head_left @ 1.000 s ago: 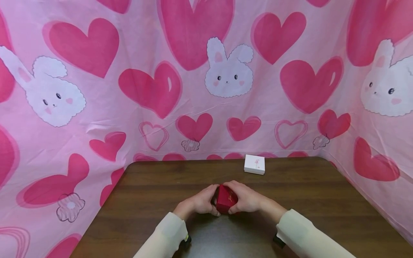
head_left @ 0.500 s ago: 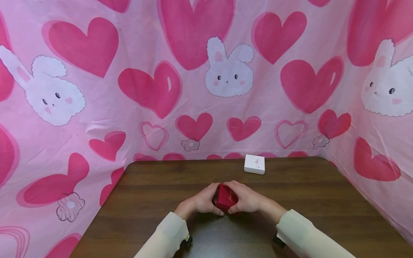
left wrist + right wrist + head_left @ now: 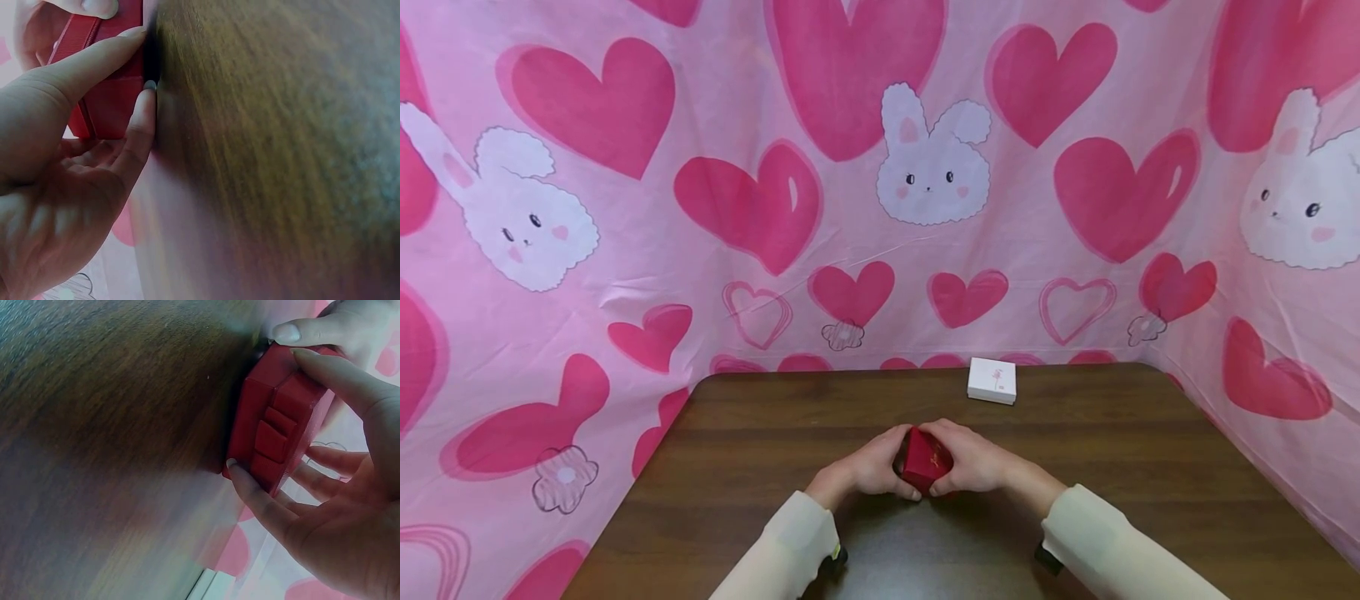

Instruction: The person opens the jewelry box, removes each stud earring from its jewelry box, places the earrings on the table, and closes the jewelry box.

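- Position: red box [image 3: 927, 458] on the near-middle part of the table [image 3: 760, 433], a corner towards the person. Underside looks to be at the wood; full contact I cannot confirm.
- Hands: left hand [image 3: 876, 467] and right hand [image 3: 973, 460] clamped on the red box from opposite sides, 2 thumb tips close together at the near corner. Neither hand is free.
- Grip detail: left thumb [image 3: 103, 57] and right thumb [image 3: 340, 372] lie along the near faces; fingers curl round the far side.
- Done, by my reading: a 2-handed hold, evenly set. That part seems complete.
- Not done: the red box looks closed. The seam [image 3: 274, 392] runs unbroken where I can follow it, and the bow [image 3: 272, 436] lies flat on its side. No contents show.
- Cannot tell: whether the red box is being taken up or set down; the hold would suit either. Overall progress therefore uncertain.
- Also untouched: white box [image 3: 992, 381] at the far edge, well apart from the hands, its lid apparently on. Any part it plays is unclear from here.
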Tool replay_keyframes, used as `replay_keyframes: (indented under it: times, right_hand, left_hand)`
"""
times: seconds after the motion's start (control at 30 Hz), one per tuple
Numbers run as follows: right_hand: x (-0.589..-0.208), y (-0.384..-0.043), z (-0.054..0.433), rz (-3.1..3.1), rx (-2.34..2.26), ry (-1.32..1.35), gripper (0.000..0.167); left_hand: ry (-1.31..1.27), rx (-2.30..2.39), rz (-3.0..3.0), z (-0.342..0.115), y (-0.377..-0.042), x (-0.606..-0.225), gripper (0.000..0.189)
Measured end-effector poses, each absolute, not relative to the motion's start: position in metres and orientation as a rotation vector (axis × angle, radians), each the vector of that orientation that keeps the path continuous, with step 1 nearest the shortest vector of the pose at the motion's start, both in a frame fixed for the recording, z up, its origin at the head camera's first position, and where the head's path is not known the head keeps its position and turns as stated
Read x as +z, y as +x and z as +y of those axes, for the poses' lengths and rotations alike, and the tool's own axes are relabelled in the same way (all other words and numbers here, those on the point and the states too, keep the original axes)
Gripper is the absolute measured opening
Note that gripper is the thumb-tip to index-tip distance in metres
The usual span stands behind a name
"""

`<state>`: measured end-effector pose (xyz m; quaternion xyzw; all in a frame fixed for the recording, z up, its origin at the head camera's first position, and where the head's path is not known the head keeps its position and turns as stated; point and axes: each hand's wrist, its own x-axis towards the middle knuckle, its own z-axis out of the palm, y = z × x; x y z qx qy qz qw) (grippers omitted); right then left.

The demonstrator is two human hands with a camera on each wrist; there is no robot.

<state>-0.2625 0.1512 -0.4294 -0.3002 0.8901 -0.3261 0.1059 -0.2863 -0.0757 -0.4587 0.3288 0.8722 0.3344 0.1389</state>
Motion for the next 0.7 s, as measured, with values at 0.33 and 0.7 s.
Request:
replay_keyframes:
  times: [0.33, 0.7]
  right_hand:
    - [-0.4299, -0.2627, 0.1490, 2.663, -0.926, -0.921, 0.084]
    - [-0.4289, -0.2614, 0.1512, 2.662, -0.912, -0.882, 0.085]
  left_hand:
    - [0.962, 0.989, 2.518, -0.0762, -0.2850, -0.4598, 0.089]
    - [0.953, 0.980, 2.518, -0.0726, -0.2836, -0.4582, 0.088]
